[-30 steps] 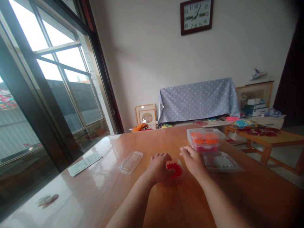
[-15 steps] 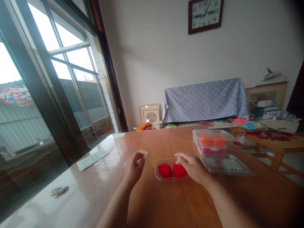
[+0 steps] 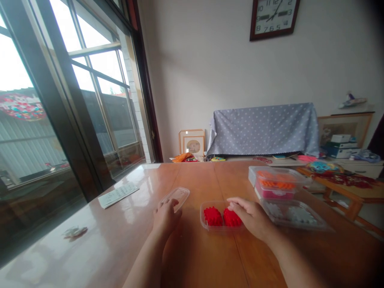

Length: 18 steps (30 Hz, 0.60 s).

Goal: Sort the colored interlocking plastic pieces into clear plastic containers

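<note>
A clear plastic tray [image 3: 207,224] with two red toothed pieces [image 3: 213,216] sits on the wooden table [image 3: 192,256] in front of me. My right hand [image 3: 252,218] lies flat over the tray's right side, fingers stretched out and touching the right red piece. My left hand [image 3: 165,218] rests on the table to the tray's left, fingers curled on the near end of a clear plastic lid [image 3: 177,197].
To the right stand a stack of lidded boxes [image 3: 274,184] with orange and pink pieces and a flat clear box [image 3: 295,214] of white pieces. A paper sheet [image 3: 118,195] lies at the left, by the large window [image 3: 60,104]. A low side table [image 3: 345,180] stands beyond.
My left hand left the red tray and went left to the clear lid, where its fingers now sit. My right hand moved onto the tray's right side. The view shifted up and left.
</note>
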### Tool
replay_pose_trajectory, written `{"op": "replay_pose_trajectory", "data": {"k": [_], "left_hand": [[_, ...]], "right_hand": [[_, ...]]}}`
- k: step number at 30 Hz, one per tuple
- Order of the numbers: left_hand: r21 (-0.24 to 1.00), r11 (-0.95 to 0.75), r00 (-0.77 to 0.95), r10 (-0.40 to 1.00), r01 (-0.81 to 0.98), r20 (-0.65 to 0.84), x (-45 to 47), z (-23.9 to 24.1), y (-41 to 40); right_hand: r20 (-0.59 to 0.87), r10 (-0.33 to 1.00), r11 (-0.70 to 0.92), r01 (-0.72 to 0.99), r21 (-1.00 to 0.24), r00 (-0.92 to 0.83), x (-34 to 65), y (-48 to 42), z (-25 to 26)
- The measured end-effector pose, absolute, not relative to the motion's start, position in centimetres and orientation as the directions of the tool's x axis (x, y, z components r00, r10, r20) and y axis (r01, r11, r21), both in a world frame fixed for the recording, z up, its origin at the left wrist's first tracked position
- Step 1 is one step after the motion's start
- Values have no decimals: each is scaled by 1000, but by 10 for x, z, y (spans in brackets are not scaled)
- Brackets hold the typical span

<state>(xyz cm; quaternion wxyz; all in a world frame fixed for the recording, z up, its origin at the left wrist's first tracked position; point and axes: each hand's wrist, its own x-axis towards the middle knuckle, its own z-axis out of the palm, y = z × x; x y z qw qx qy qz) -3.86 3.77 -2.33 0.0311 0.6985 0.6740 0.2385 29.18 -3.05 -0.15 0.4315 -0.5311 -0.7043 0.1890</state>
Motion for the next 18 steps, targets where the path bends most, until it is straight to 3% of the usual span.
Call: {"op": "replay_pose_trajectory", "data": {"k": [6, 13, 18], "left_hand": [[315, -68, -3, 976, 947, 219, -41, -28, 41], [324, -63, -11, 975, 944, 222, -43, -29, 43], [327, 111, -202, 945, 939, 258, -45, -27, 46]], "right_hand": [[406, 908, 291, 541, -789, 105, 296, -27, -5], [371, 918, 243, 543, -804, 138, 300, -22, -10], [363, 915, 221, 538, -814, 174, 305, -19, -16]]}}
